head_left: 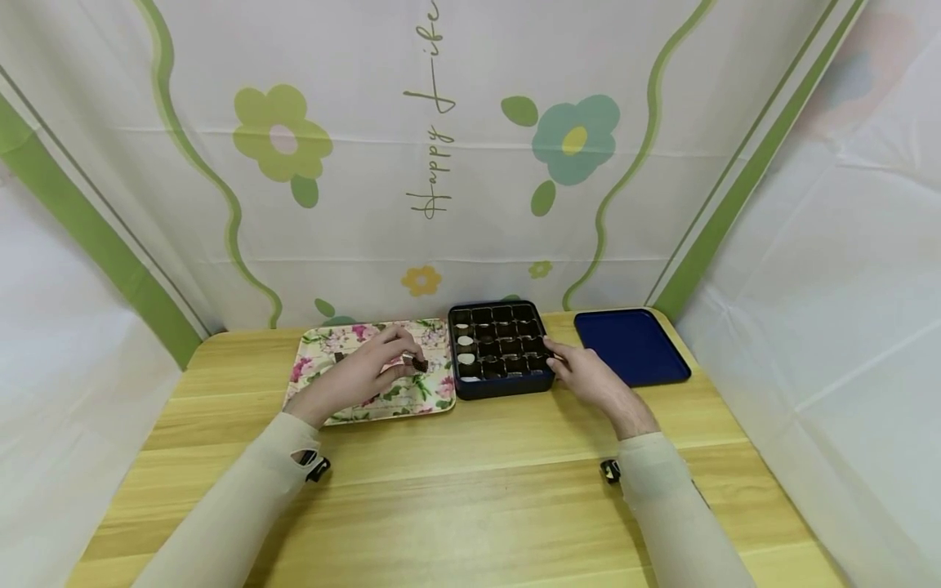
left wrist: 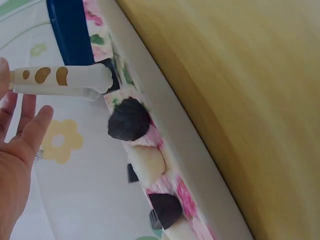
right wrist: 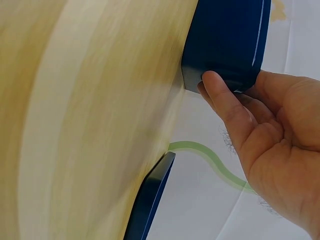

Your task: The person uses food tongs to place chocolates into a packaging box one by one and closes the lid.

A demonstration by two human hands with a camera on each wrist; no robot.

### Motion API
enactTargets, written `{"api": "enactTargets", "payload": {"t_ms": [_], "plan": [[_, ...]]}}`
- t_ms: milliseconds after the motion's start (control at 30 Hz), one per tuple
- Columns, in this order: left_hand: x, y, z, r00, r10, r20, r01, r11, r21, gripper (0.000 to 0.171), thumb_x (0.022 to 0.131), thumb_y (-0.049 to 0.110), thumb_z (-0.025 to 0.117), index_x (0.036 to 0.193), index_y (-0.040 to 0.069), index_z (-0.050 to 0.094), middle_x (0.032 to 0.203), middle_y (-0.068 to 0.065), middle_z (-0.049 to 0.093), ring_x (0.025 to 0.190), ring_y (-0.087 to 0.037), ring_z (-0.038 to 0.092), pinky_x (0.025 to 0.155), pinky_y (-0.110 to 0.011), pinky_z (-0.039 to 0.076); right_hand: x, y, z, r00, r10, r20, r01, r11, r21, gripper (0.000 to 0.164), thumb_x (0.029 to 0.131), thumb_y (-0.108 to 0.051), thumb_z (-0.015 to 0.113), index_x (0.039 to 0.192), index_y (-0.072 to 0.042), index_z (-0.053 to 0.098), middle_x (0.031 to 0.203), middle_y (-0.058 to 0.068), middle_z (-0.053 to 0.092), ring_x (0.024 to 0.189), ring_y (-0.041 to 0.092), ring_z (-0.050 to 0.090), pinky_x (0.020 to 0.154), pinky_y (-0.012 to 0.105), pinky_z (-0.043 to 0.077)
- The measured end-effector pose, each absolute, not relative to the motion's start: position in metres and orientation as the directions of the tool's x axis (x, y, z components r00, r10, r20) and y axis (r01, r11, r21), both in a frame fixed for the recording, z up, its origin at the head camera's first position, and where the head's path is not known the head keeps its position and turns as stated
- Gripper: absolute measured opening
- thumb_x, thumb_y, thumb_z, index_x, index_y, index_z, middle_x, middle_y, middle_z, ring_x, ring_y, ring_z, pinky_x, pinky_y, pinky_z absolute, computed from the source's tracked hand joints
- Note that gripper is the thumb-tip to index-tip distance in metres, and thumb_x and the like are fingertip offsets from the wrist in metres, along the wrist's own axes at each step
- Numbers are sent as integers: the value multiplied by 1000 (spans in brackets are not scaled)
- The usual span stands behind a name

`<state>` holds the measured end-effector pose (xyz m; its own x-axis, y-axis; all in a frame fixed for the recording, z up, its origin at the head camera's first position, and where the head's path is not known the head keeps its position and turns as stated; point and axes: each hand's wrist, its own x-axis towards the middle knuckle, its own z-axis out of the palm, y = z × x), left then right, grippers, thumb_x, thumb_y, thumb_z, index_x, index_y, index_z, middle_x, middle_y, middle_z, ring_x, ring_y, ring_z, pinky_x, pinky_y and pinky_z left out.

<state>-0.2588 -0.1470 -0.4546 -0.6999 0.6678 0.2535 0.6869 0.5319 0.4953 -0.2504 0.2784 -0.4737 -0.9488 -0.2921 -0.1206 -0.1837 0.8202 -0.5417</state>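
Note:
My left hand (head_left: 371, 367) is over a floral tray (head_left: 434, 402), pinching small white tongs (left wrist: 62, 80) with brown patches and a paw-shaped tip. A dark piece (head_left: 420, 365) shows at their tip. Dark ridged (left wrist: 129, 119) and cream-white pieces (left wrist: 148, 165) lie on the tray in the left wrist view. Right beside it stands a dark blue box (head_left: 507, 389) with a black insert of many compartments; white pieces (head_left: 466, 341) sit in its left column. My right hand (head_left: 588, 374) holds the box by its right side, fingertips at the wall and rim.
A flat blue lid (head_left: 634, 347) lies on the wooden table (head_left: 470, 490) at the right. Behind the table hangs a white curtain (head_left: 353, 237) printed with flowers, and white cloth closes both sides.

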Motion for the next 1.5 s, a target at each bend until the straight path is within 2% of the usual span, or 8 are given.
{"api": "enactTargets", "payload": {"t_ms": [133,300,500,700,933,1267,1367,1500], "plan": [[-258,-145,-451,-737,634,236,642,547,537,23,107,22,62,128,34,60,129,8,53,112,-10,64,93,-35,59,-250,278,-473,-949,-293,-119,-186,820,-541,55,114,-26,50,166,-20,33,60,-1,50,46,13,36,51,31,41],[-263,-140,-450,-746,629,219,624,544,561,20,109,13,58,126,24,60,129,5,56,109,-15,70,94,-32,61,-249,278,-473,-949,-292,-116,-186,818,-544,55,114,-27,49,166,-20,33,59,-3,46,45,13,35,50,31,40],[-271,-136,-449,-777,552,301,613,558,559,21,109,3,54,118,21,61,119,4,61,108,-11,69,95,-26,61,-249,278,-473,-948,-296,-118,-187,817,-546,55,114,-26,49,166,-20,33,59,-5,44,45,12,34,49,30,40],[-274,-133,-447,-794,517,322,600,574,558,16,110,11,55,120,22,61,122,4,61,106,-11,67,88,-32,60,-249,278,-473,-949,-291,-122,-180,816,-549,55,114,-28,49,166,-21,33,59,-4,46,45,13,36,49,30,41],[-275,-131,-448,-781,575,244,594,563,575,20,110,19,57,127,27,55,130,6,58,115,-12,68,94,-31,61,-249,278,-473,-947,-297,-123,-183,813,-553,55,114,-28,49,166,-21,33,59,-4,45,45,13,36,48,31,42],[-287,-122,-457,-811,563,158,544,626,559,19,112,21,54,130,24,59,135,5,56,113,-14,66,101,-38,59,-248,278,-473,-947,-299,-119,-186,810,-557,55,114,-28,49,166,-21,33,60,-3,47,45,13,37,48,31,42],[-289,-118,-456,-829,536,161,524,643,558,14,112,21,52,125,20,59,128,2,59,110,-18,67,96,-37,60,-249,279,-474,-947,-298,-116,-187,811,-554,55,114,-27,49,166,-21,33,60,-4,46,45,13,36,48,31,41],[-287,-118,-449,-901,410,140,402,671,623,14,113,27,50,122,18,58,109,-4,63,86,-21,64,73,-36,56,-250,280,-474,-949,-294,-113,-188,816,-546,55,114,-28,49,166,-22,33,60,-4,46,46,13,35,50,30,41]]}}
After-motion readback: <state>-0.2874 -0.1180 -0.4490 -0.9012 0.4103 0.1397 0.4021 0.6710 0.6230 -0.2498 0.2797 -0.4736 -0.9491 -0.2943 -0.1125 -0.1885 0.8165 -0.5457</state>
